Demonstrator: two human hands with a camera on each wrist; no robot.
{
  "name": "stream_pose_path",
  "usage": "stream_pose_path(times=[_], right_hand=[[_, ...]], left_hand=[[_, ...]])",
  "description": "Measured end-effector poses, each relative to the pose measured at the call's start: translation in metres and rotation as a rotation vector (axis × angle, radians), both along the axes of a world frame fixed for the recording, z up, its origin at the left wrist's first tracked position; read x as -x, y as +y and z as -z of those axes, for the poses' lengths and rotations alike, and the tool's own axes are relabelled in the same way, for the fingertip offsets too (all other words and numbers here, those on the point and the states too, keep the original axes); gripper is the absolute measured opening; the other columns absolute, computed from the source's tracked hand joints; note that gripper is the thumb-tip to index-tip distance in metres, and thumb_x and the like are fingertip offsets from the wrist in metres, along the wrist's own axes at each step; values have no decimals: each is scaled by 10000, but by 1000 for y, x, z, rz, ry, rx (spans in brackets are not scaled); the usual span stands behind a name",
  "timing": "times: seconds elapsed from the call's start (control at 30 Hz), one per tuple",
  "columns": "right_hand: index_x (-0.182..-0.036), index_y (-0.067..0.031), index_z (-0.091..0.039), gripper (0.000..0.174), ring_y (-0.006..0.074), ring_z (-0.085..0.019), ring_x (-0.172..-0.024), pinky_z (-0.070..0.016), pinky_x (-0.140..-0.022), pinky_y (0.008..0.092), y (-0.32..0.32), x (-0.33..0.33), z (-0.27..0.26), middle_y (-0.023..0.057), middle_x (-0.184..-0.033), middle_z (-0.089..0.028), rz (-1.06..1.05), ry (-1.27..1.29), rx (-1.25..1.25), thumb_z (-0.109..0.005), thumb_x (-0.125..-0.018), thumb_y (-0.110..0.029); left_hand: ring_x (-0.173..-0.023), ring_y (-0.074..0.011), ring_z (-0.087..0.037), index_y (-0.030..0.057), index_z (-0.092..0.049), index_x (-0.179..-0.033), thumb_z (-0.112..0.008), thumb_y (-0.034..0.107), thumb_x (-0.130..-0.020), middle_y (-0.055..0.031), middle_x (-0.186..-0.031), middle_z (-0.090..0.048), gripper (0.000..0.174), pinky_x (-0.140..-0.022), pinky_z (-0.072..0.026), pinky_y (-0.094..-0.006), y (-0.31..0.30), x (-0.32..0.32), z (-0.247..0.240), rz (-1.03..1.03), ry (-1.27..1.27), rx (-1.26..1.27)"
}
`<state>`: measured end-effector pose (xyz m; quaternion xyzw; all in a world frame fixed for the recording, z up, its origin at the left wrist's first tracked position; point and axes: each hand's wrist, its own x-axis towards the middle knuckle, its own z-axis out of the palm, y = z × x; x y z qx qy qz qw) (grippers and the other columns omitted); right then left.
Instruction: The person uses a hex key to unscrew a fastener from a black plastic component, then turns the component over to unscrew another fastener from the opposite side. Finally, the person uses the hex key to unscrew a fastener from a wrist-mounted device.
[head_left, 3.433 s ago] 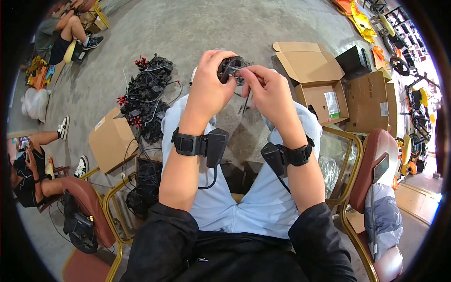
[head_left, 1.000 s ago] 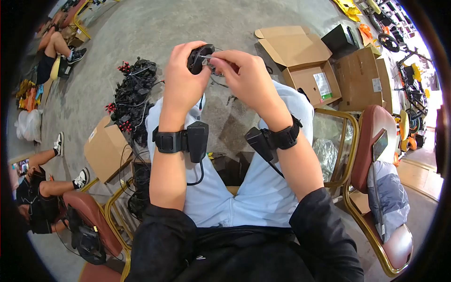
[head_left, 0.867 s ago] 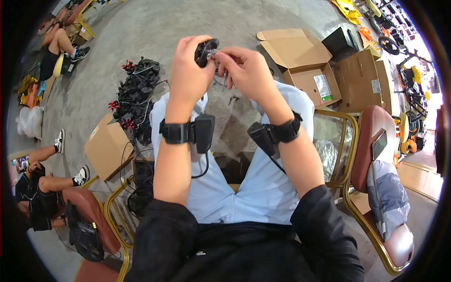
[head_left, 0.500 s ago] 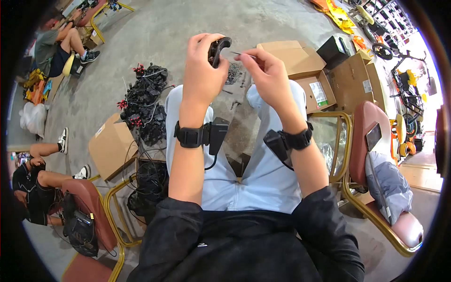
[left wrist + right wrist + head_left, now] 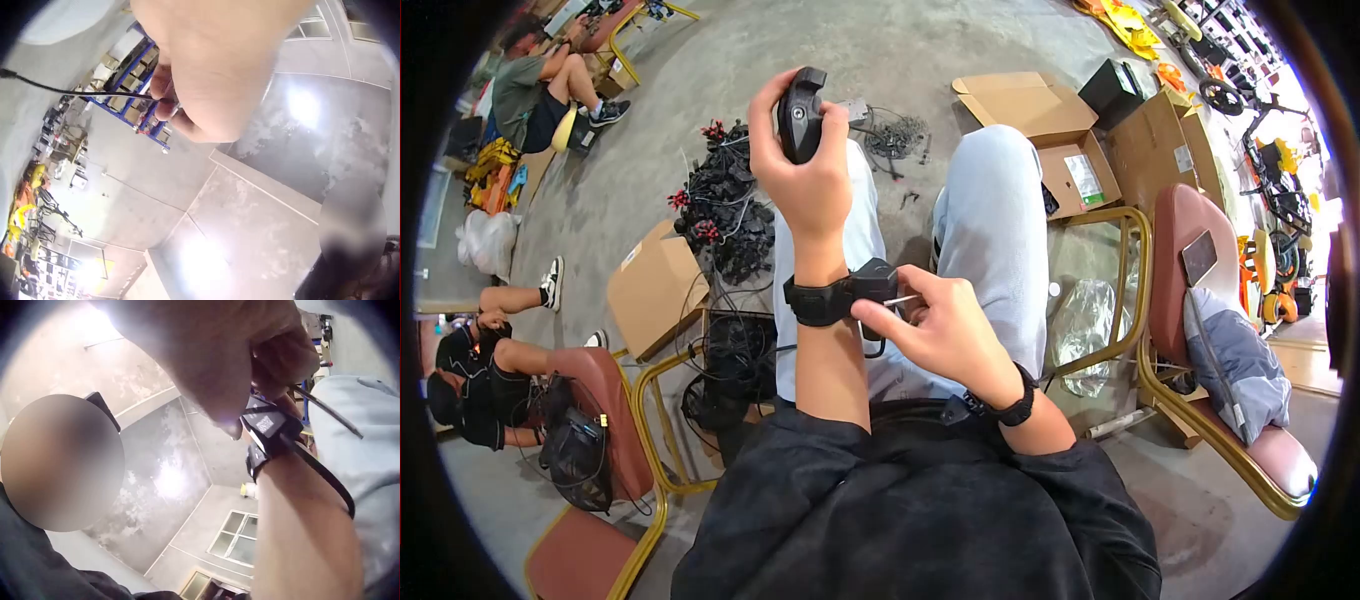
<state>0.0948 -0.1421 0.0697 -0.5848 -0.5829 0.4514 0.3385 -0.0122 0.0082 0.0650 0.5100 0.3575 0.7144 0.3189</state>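
My left hand (image 5: 805, 195) is raised and grips a black curved plastic part (image 5: 802, 125) with a screw head on its face, between thumb and fingers. In the left wrist view a thin black cable (image 5: 75, 93) with a thicker end runs out from that hand's fingers. My right hand (image 5: 945, 325) is drawn back to the left wrist, thumb and fingertips right at the black wrist camera (image 5: 872, 283). A thin metal rod (image 5: 900, 299) is held in its curled fingers; in the right wrist view the rod (image 5: 328, 412) points past the camera.
A heap of black parts with red tips (image 5: 730, 205) and a tangle of thin wire (image 5: 895, 135) lie on the floor. An open cardboard box (image 5: 1080, 180) stands at right, chairs (image 5: 1195, 250) on both sides. Two seated people are at left.
The right hand, with the rod, has left the black part and come back to the left wrist. The left hand has moved left, turning the part's screw face into view.
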Motion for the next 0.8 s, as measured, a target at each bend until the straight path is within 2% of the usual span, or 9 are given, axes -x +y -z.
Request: stream_pose_path(times=[0.17,0.23,0.3,0.37,0.4,0.57,0.67,0.77,0.8], right_hand=[[-977,81,-711,375,41,-488,-574,-432,-522,267,6,1,40,43,-639,-641,79,42,131,-725,-931,-291],[-789,111,-656,524,138,-591,-507,-464,-506,335,6,-1,47,145,-559,-609,93,143,172,-715,-915,-394],[-795,115,-663,521,122,-593,-524,-469,-513,332,6,-1,48,145,-566,-617,89,138,182,-707,-921,-389],[-802,118,-669,518,106,-595,-540,-474,-520,329,8,-2,47,145,-574,-624,91,136,190,-700,-926,-383],[-796,118,-668,515,102,-599,-548,-479,-526,326,9,-3,44,144,-581,-633,58,98,221,-694,-930,-378],[-782,123,-656,517,85,-585,-565,-482,-533,318,7,3,49,121,-585,-639,21,173,298,-683,-936,-369],[-755,117,-638,524,61,-523,-574,-453,-515,309,4,7,58,77,-568,-597,59,240,316,-674,-943,-371],[-745,107,-629,534,53,-452,-587,-414,-499,303,3,7,63,40,-558,-529,74,229,345,-669,-952,-384],[-743,104,-626,542,53,-433,-590,-398,-493,306,2,7,63,30,-557,-506,81,250,354,-667,-955,-393]], left_hand=[[-918,-124,-572,-10,-588,-1187,-658,-67,-830,-73,-1126,-579,369,-779,-509,-248,-1,-5,33,-69,-9,-34],[-772,-123,-611,-14,-546,-1229,-643,-53,-834,-92,-948,-655,408,-703,-479,-243,-2,-5,42,-118,12,-73],[-749,-125,-605,-7,-533,-1240,-638,-48,-836,-100,-947,-658,419,-689,-476,-245,-2,-6,46,-144,35,-58],[-952,-147,-569,-18,-559,-1206,-663,-81,-803,-103,-1225,-565,420,-784,-522,-262,-8,-8,43,-39,-119,-34],[-978,-160,-571,-27,-545,-1209,-662,-85,-799,-130,-1248,-558,430,-782,-533,-275,-10,-3,40,9,-119,-29],[-996,-198,-571,-36,-534,-1202,-664,-73,-794,-193,-1235,-549,430,-791,-536,-296,-12,-4,31,-115,-81,-146],[-1008,-221,-574,-29,-537,-1188,-674,-46,-788,-212,-1221,-548,423,-801,-533,-304,-11,-1,37,-160,6,-286],[-661,-203,-617,-47,-443,-1249,-661,-32,-819,-283,-1273,-515,483,-634,-552,-308,-9,6,42,-176,217,-400],[-661,-203,-617,-47,-443,-1249,-661,-32,-819,-283,-1273,-515,483,-634,-552,-308,-8,7,42,-175,217,-395]])
